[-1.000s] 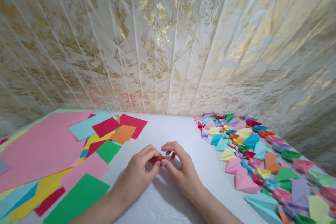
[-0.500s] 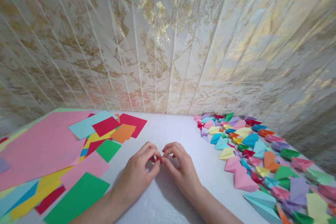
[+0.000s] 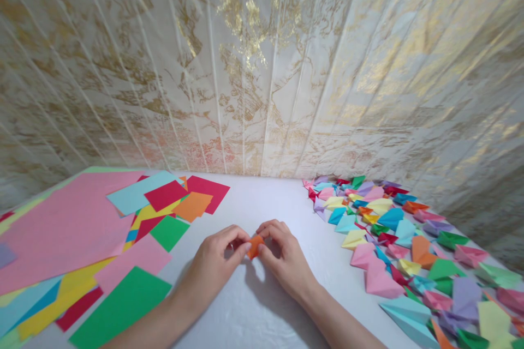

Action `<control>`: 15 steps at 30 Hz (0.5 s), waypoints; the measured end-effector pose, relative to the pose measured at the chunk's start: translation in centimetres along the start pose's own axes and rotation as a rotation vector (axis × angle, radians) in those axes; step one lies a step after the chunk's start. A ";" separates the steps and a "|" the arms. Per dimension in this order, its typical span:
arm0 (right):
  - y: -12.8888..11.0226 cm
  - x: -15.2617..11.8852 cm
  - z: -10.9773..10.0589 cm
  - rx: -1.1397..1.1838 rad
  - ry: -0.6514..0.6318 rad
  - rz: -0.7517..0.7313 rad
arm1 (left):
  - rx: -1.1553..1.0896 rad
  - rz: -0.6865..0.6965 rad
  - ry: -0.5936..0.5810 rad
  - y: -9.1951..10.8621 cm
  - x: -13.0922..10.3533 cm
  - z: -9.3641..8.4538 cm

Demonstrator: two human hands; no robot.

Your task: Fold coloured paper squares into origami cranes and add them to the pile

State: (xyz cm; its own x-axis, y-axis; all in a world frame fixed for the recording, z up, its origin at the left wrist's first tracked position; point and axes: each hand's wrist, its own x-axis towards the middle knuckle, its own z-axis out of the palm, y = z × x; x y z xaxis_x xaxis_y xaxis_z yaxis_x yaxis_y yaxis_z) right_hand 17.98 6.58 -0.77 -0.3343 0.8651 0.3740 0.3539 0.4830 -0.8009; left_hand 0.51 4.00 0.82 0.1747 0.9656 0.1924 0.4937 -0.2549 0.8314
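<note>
A small orange folded paper (image 3: 255,246) is held up over the white table (image 3: 262,196), its face turned toward me. My left hand (image 3: 223,253) pinches its left edge between thumb and fingertips. On the other edge, my right hand (image 3: 282,253) grips it the same way, fingers curled. The fingertips behind the paper are partly hidden. Both hands cast shadows on the tabletop below.
Flat coloured sheets lie at the left, among them a large pink sheet (image 3: 73,223), a green rectangle (image 3: 123,308) and an orange piece (image 3: 193,206). Many small folded paper shapes (image 3: 391,218) cover the right side. A gold-patterned curtain (image 3: 245,65) hangs behind.
The orange paper has been tilted from nearly edge-on, so more of its flat face shows between my fingertips. My hands have shifted only slightly and keep their hold.
</note>
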 end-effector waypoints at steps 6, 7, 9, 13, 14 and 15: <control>-0.2 0.2 -0.5 0.000 -0.051 0.092 | -0.142 -0.066 0.010 -0.4 0.4 -0.1; -0.3 0.2 -0.6 -0.017 -0.074 0.101 | -0.145 -0.058 0.014 -0.7 0.5 0.0; -0.4 0.1 -0.5 -0.103 -0.123 0.104 | -0.091 -0.003 0.018 -1.2 0.5 0.2; -0.7 -0.3 -0.2 -0.381 -0.137 0.081 | 0.140 0.222 -0.079 -2.0 0.4 0.4; -0.8 -0.4 -0.2 -0.416 -0.132 0.071 | 0.186 0.259 -0.114 -2.1 0.4 0.4; -0.9 -0.4 -0.4 -0.423 -0.142 0.056 | 0.219 0.272 -0.146 -2.2 0.4 0.3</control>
State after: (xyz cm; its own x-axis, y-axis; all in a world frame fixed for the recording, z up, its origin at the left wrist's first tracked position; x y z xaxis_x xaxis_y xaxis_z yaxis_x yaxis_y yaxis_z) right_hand 18.13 5.89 0.00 -0.4107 0.8787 0.2435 0.6909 0.4742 -0.5458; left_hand -0.21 4.96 -1.08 0.4361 0.8479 0.3015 0.5804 -0.5210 0.6258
